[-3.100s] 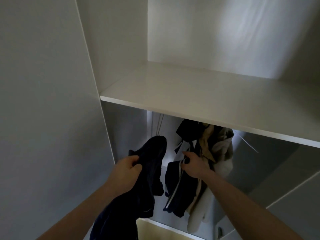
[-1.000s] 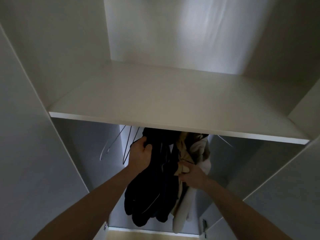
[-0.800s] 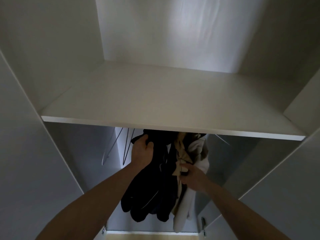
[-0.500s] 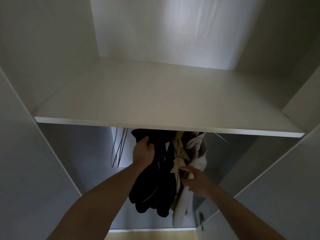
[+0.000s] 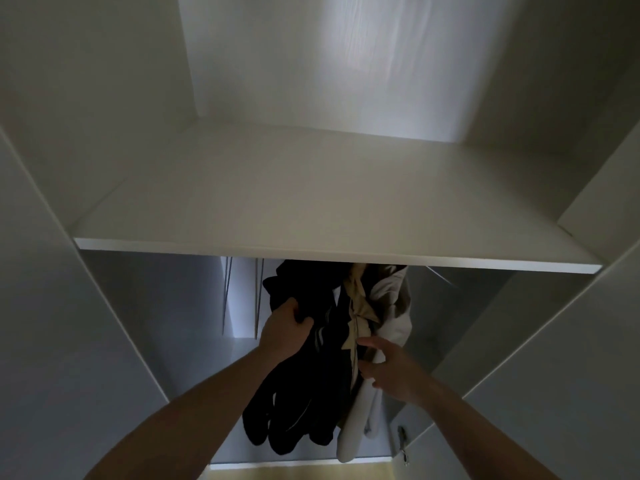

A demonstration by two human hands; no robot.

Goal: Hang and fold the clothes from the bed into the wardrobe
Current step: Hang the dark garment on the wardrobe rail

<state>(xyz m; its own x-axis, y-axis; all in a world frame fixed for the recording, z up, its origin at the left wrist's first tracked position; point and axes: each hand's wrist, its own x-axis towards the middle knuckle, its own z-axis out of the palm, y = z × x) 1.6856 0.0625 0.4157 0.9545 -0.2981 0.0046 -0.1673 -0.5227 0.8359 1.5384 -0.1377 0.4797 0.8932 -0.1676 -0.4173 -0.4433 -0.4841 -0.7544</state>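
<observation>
Head view: a white shelf (image 5: 311, 209) spans the wardrobe (image 5: 86, 98), its front edge running across the middle of the frame with bare board above it. Below that edge hang the clothes, bunched near the centre: a dark garment (image 5: 311, 382) on the left, a tan one (image 5: 356, 306) in the middle and a pale one (image 5: 391, 327) on the right, their tops hidden behind the shelf edge. The left hand (image 5: 284, 330) has its fingers curled into the upper part of the dark garment, gripping it. The right hand (image 5: 388, 368) is spread, fingers loose, its fingertips at the tan and pale fabric and holding nothing. Thin wire hangers (image 5: 242, 296) hang left of the clothes, with open room between them and the left wall. Right of the clothes the compartment is open up to the side wall.
</observation>
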